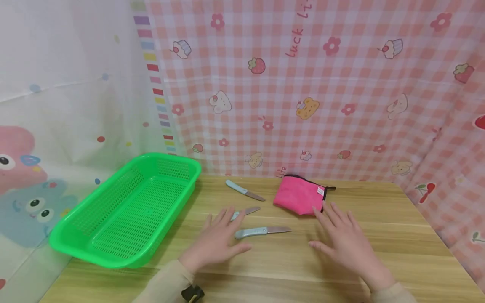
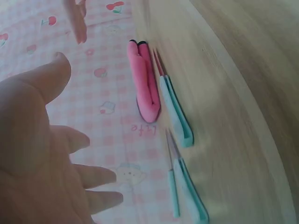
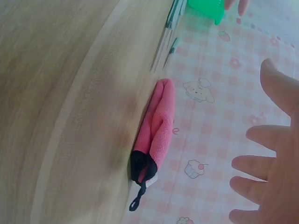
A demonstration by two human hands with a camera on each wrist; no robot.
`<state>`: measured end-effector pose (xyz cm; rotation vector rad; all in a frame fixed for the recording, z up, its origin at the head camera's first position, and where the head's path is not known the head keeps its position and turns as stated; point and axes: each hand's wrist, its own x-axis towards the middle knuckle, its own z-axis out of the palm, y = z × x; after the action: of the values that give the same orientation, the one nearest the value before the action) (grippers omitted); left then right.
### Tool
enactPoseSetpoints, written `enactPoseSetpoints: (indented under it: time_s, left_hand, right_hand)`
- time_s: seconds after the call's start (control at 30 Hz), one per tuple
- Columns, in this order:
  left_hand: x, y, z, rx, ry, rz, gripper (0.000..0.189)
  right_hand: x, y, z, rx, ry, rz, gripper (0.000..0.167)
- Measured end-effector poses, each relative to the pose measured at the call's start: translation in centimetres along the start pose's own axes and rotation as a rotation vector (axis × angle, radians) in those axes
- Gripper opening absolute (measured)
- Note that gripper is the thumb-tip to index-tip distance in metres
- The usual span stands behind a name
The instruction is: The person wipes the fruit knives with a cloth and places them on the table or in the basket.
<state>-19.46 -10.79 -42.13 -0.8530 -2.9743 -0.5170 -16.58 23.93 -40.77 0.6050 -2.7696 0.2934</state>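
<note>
Both hands hover over the wooden table with fingers spread, holding nothing. In the head view my left hand (image 1: 216, 242) is above the left ends of the knives and partly covers the handle of the middle knife (image 1: 250, 211). The front knife (image 1: 261, 231) lies just right of its fingers, blade pointing right. A third knife (image 1: 242, 190) lies farther back. All three have light blue handles. My right hand (image 1: 346, 240) is just in front of a pink pouch (image 1: 297, 194), its fingertips overlapping the pouch's right corner. The pouch has a black zip edge and a small black loop.
A green plastic basket (image 1: 151, 202) with slotted walls and base stands at the table's left. Behind the table (image 1: 273, 269) hangs a pink checked cloth (image 1: 280, 92), with a white printed cloth (image 1: 68, 105) at the left. A dark band piece (image 1: 192, 293) shows at the left wrist.
</note>
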Motion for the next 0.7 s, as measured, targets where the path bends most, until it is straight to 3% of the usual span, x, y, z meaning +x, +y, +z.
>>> enactPoseSetpoints:
  time_s: [0.37,0.7]
  left_hand:
    - [3.1,0.9,0.4,-0.092,0.035,0.090,0.079]
    - [5.4,1.1,1.2,-0.106,-0.046,0.089,0.074]
  right_hand:
    - [0.2,0.7,0.6,0.056,0.079,0.017,0.075]
    - [-0.3,1.9,1.4,0.058,0.061,0.024,0.073]
